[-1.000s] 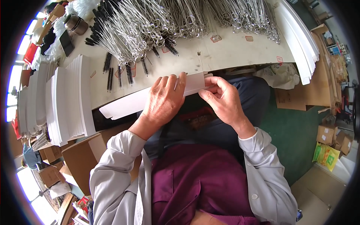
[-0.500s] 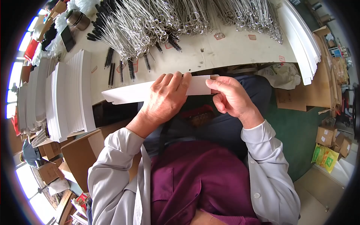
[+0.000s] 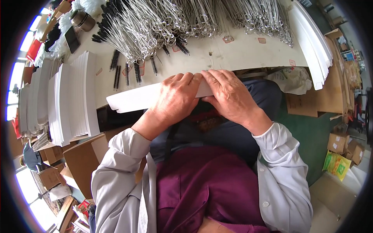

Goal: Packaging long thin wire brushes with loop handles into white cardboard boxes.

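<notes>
A long, narrow white cardboard box lies crosswise above my lap, along the near edge of the table. My left hand is wrapped over its middle, fingers on the far side. Close beside it, my right hand grips the box's right end, with the thumb below and the fingers over the top. That end is mostly hidden under the right hand. On the table beyond lies a big heap of wire-handled brushes with looped ends, and several black bristle heads poke out toward me.
Stacked flat white boxes stand on the left, and more white boxes lie at the table's right end. A metal flask and a dark phone are at the far left. Cardboard cartons sit below left.
My right hand has moved left and closed over the box's right end, which showed as a flap between thumb and fingers before. The left hand keeps its hold.
</notes>
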Demonstrator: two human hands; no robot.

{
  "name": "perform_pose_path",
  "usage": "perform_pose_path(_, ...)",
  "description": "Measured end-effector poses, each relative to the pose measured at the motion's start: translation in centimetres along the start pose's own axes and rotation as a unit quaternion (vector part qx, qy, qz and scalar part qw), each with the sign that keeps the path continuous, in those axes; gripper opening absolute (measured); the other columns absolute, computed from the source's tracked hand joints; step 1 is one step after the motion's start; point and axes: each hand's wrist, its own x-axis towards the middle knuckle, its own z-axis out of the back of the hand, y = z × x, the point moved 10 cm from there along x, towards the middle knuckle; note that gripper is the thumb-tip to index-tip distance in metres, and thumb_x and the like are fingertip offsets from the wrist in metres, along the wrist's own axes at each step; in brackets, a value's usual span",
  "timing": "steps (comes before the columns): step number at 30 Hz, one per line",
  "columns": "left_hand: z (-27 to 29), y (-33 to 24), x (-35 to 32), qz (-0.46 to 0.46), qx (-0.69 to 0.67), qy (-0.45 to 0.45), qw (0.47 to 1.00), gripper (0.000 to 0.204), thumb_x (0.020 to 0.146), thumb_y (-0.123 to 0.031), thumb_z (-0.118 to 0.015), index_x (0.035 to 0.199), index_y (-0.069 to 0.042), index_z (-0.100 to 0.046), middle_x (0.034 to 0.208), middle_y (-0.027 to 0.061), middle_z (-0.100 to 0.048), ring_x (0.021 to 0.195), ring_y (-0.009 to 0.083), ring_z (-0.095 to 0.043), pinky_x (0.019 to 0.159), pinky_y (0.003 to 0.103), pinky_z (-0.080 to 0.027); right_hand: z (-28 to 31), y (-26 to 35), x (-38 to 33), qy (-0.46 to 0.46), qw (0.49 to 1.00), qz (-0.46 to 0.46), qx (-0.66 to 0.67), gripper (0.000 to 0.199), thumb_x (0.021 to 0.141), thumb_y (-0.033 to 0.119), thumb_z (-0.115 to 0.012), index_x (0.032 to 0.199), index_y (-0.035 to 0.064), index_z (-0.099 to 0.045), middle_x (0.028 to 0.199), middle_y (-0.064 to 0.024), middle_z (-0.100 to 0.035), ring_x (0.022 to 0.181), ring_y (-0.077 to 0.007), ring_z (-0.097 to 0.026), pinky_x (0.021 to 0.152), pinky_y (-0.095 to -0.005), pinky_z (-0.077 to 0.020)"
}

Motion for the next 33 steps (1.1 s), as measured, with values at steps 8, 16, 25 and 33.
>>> perform_pose_path(8,1.1,1.5,-1.2,0.007,0.020,-0.020,1.000,0.062,0.074,-0.020,-0.080,0.127,0.002,-0.058,0.113,0.0165,-0.065,0.104,0.0348,-0.066,0.090,0.045,-0.054,0.8,-1.8,-0.6,0.016,0.999,0.034,-0.012,0.063,0.083,0.024,-0.079,0.132,-0.0078,-0.056,0.122,-0.0181,-0.063,0.112,-0.0325,-0.061,0.102,-0.0420,-0.0494)
perform_pose_path(16,-0.1,2.3,-0.2,0.042,-0.013,0.019,0.999,0.066,0.075,-0.022,-0.082,0.130,0.003,-0.057,0.119,0.0174,-0.065,0.110,0.0362,-0.065,0.091,0.045,-0.053,0.5,-1.3,0.9,0.006,0.998,0.056,-0.021,0.062,0.083,0.022,-0.079,0.132,-0.0073,-0.057,0.123,-0.0177,-0.062,0.113,-0.0332,-0.059,0.103,-0.0436,-0.0479)
perform_pose_path(25,1.4,4.2,-0.8,0.031,0.026,-0.024,0.999,0.072,0.076,-0.023,-0.084,0.135,0.004,-0.053,0.127,0.0219,-0.062,0.112,0.0401,-0.063,0.096,0.048,-0.051,1.4,-4.2,0.8,0.022,0.997,0.046,-0.051,0.061,0.084,0.023,-0.077,0.133,-0.0071,-0.056,0.125,-0.0177,-0.061,0.112,-0.0319,-0.059,0.101,-0.0430,-0.0496)
perform_pose_path(33,0.5,5.1,2.7,0.059,0.003,-0.051,0.997,0.065,0.078,-0.024,-0.083,0.130,0.004,-0.056,0.121,0.0225,-0.065,0.108,0.0401,-0.064,0.093,0.047,-0.051,1.2,-7.9,2.4,-0.013,0.994,0.076,-0.075,0.054,0.083,0.016,-0.076,0.131,-0.0034,-0.060,0.125,-0.0154,-0.064,0.117,-0.0315,-0.059,0.106,-0.0415,-0.0476)
